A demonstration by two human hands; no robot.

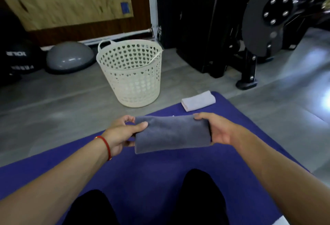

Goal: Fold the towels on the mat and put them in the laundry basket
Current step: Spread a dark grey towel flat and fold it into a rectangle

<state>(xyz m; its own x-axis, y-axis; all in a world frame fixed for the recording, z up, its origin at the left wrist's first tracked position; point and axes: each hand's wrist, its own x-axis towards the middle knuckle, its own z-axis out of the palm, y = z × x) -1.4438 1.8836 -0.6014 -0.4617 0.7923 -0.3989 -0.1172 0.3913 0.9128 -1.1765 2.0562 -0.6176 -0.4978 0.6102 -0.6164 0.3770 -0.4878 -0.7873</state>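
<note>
Head view shows you hold the grey towel (172,133) in the air, just above the purple mat (151,174), betw. both hands. Your left hand (121,135) pinches the left end, thumb on top & fingers under; your right hand (217,131) grips the right end the same way, fingers curled around the edge.

What can go wrong: the fold is only kept by your two grips, so if you release one hand on the way to the basket (131,74), the layers probably fall open. The basket stands on the floor beyond the mat, well apart from you, so a throw can miss the rim or tip it.

The grey towel looks like a thick, soft rectangle, folded flat, edges quite even. A white towel (198,100) lies folded at the far mat corner, not yet in the basket.
</note>
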